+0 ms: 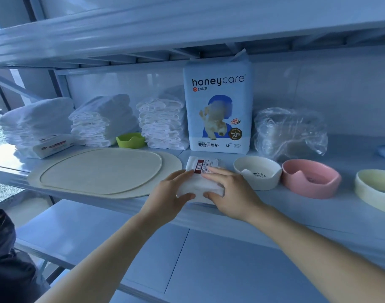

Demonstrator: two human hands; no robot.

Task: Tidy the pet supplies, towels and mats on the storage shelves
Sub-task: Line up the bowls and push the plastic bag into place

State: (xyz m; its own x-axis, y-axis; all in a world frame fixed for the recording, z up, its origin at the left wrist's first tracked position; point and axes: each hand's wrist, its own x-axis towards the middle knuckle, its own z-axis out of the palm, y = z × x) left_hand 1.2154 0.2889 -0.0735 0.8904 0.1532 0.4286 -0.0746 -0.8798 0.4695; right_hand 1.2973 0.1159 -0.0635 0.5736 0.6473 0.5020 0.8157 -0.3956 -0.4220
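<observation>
The 2 bare forearms reach forward from the lower corners and come close together at the middle. The left hand (169, 193) holds the left end of a white pack (200, 186), with the fingers on top and the thumb at the near edge. The right hand (230, 193) grips the right end in the same way, its index finger stretched forward over the top. The 2 thumbs point toward each other.
</observation>
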